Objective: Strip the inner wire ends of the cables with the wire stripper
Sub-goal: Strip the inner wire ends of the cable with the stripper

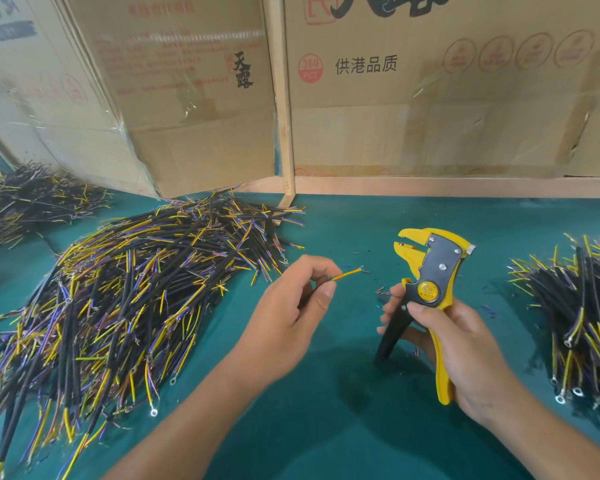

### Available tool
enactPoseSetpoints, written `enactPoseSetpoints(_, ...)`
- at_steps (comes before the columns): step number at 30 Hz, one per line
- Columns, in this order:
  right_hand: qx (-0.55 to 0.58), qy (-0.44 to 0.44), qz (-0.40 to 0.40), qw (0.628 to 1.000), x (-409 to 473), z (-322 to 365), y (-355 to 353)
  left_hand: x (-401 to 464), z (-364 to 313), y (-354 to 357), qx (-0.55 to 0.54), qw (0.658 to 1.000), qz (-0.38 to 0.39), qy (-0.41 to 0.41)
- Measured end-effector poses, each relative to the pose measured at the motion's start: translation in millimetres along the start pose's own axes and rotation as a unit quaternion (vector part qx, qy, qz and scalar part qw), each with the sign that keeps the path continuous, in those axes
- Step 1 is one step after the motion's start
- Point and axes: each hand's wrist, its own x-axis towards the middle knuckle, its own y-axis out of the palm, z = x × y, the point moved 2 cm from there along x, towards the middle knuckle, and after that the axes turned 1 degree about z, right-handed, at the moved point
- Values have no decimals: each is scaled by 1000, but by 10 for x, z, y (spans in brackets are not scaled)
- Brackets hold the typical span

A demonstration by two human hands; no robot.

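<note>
Over the green table [326, 393], the left hand [291, 313] pinches a cable [347, 274] between thumb and fingers, its yellow inner wire pointing right toward the tool, tip bare. Just beside it, apart from the wire, the right hand [454, 344] grips the yellow and black wire stripper [426, 271] upright, handles spread, jaws parted. A big pile of cables [125, 289] lies to the left, a smaller pile [582, 323] to the right. Cardboard boxes [430, 98] stand behind.
</note>
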Motion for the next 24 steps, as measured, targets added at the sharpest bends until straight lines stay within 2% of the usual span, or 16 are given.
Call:
enactPoseSetpoints(4,62,14,9,998,-32,58,33,-21,-14,63,15,1000,14,6)
enactPoseSetpoints(6,26,-10,16,999,-52,124,38,-43,-25,114,31,999,28,14)
enactPoseSetpoints(8,-59,-47,24,997,-77,183,43,-56,-31,152,45,998,37,17)
enactPoseSetpoints(13,-239,-103,32,965,-158,232,110,-70,-29,204,72,996,36,23)
enactPoseSetpoints(20,-257,-105,14,961,-158,259,134,-103,-91,205,122,990,60,37)
enactPoseSetpoints(24,-253,-100,5,962,-164,254,124,-115,-136,216,195,976,76,59)
